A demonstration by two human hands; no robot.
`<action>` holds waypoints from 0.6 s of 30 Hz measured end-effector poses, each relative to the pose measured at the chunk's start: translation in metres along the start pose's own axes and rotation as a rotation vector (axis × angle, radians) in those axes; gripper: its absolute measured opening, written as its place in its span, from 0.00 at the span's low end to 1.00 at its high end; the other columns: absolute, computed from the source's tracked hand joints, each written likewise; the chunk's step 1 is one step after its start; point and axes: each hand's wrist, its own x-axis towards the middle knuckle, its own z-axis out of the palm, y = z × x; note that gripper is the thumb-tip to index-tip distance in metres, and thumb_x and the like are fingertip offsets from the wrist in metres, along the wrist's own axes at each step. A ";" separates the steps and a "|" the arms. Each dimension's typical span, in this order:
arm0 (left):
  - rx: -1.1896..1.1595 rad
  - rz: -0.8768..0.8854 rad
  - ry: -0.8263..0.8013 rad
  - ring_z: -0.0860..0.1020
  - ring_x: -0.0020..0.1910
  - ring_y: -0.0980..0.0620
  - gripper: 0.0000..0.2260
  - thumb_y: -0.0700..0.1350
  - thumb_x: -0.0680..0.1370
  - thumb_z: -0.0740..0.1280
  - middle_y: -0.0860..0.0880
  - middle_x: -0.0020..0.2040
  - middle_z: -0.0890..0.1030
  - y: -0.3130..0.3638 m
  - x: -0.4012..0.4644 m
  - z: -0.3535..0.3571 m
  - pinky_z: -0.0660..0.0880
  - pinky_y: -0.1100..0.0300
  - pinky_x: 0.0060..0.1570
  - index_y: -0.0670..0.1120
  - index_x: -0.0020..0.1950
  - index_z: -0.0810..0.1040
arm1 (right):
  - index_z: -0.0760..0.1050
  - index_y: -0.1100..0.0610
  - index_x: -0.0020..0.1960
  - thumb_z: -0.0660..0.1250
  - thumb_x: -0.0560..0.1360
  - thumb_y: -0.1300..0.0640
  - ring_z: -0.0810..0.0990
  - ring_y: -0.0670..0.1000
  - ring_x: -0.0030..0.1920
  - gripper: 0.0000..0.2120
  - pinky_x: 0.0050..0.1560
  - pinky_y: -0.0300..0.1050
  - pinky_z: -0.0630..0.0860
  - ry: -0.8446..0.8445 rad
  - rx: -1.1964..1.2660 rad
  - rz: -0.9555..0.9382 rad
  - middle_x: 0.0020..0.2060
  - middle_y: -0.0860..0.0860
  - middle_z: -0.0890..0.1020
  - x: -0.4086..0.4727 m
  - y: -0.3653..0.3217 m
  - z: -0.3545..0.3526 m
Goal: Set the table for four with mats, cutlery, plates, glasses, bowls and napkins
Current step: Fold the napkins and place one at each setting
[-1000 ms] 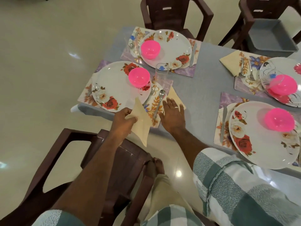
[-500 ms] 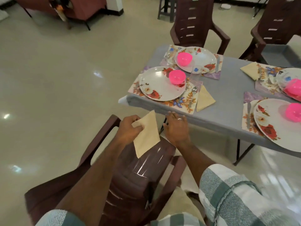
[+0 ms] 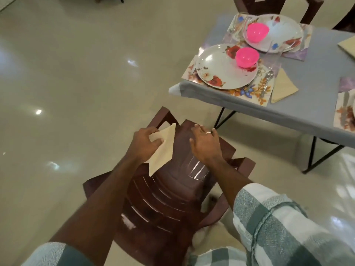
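Holding a folded cream napkin [image 3: 163, 150], the left hand [image 3: 145, 144] pinches it, thumb on top and fingers curled under, over the back of a dark brown plastic chair [image 3: 169, 191] in the near middle. Napkin hangs as a triangle, point down, touching the chair back. Right hand [image 3: 206, 144] rests on the top of the chair back just right of the napkin, fingers spread and fairly straight, ring on one finger; whether they curl over the far edge I cannot tell.

Grey tabletop [image 3: 284, 112] sits to the far right, well apart from both hands. Near-left place setting: floral mat [image 3: 249, 93] with a floral plate [image 3: 221, 68] on it, pink bowl [image 3: 246, 57] on the plate's far right part, fork and spoon [image 3: 267, 77] on the mat just right of the plate, a second cream napkin [image 3: 283, 87] touching the mat's right edge. Farther setting: another mat, plate [image 3: 284, 33] and pink bowl [image 3: 257, 31] on it; a glass there is blurred. More mats and a napkin corner are cut off at the right edge. Checked sleeves [image 3: 278, 221] show on both arms. Glossy cream floor [image 3: 76, 83] fills the left.
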 end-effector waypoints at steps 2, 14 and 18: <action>-0.013 0.010 0.001 0.80 0.44 0.53 0.04 0.41 0.75 0.73 0.50 0.46 0.82 -0.017 -0.002 -0.014 0.71 0.67 0.37 0.46 0.49 0.82 | 0.64 0.53 0.77 0.57 0.83 0.48 0.61 0.51 0.78 0.24 0.78 0.61 0.55 -0.002 -0.009 0.000 0.77 0.50 0.66 -0.005 -0.017 0.008; -0.160 0.202 -0.060 0.80 0.45 0.52 0.03 0.42 0.74 0.72 0.50 0.45 0.83 -0.151 -0.017 -0.128 0.72 0.60 0.44 0.47 0.47 0.83 | 0.56 0.53 0.81 0.56 0.83 0.48 0.55 0.50 0.80 0.28 0.78 0.61 0.52 0.090 -0.127 0.147 0.80 0.48 0.58 -0.042 -0.188 0.060; -0.158 0.206 -0.090 0.80 0.47 0.50 0.04 0.43 0.75 0.72 0.49 0.48 0.83 -0.188 -0.023 -0.175 0.73 0.59 0.44 0.46 0.49 0.83 | 0.58 0.53 0.80 0.58 0.82 0.49 0.57 0.50 0.80 0.28 0.78 0.61 0.53 0.127 -0.100 0.154 0.79 0.49 0.61 -0.042 -0.257 0.065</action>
